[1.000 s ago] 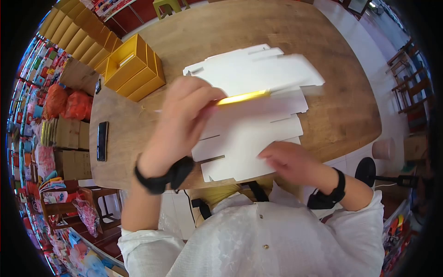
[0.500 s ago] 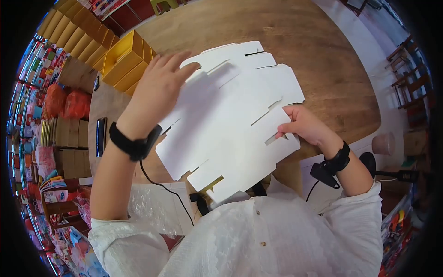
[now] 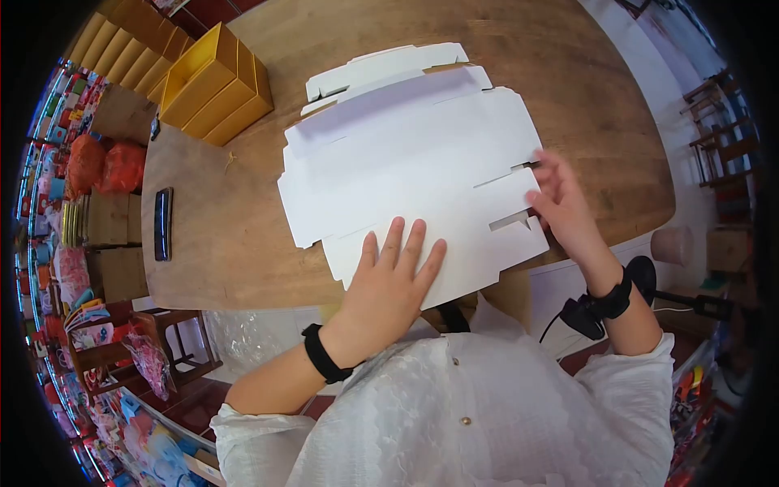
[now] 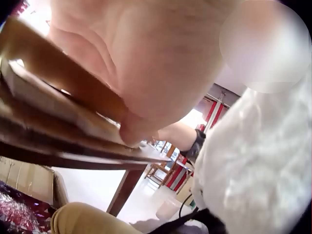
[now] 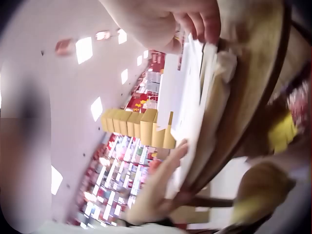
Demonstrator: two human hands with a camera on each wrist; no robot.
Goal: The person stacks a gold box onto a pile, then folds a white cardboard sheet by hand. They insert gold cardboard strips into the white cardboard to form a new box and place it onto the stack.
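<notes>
A flat white cardboard box blank [image 3: 406, 154] with slots and tabs lies over more white blanks [image 3: 389, 65], whose far ends show beyond it. My left hand [image 3: 388, 284] rests on its near part, fingers spread and straight. At the right edge my right hand [image 3: 564, 207] has its thumb over the corner beside a slot, with loosely bent fingers along the edge. In the right wrist view the right hand's fingertips [image 5: 212, 31] touch the edges of the layered blanks. From the left wrist view, the left palm [image 4: 161, 63] lies over the brown-looking edge of the cardboard.
Yellow open boxes [image 3: 215, 85] stand at the table's back left, with a row of yellow boxes [image 3: 134, 49] behind. A phone [image 3: 163, 223] lies on the wooden table [image 3: 600, 146] near its left edge. Red bags [image 3: 105, 162] are further left. A fan [image 3: 641, 276] stands at right.
A second ago my left hand held a gold-edged blank raised over the stack. The slanted blank has turned straighter; my left hand has come from its far left to the near side. The right hand has loosened.
</notes>
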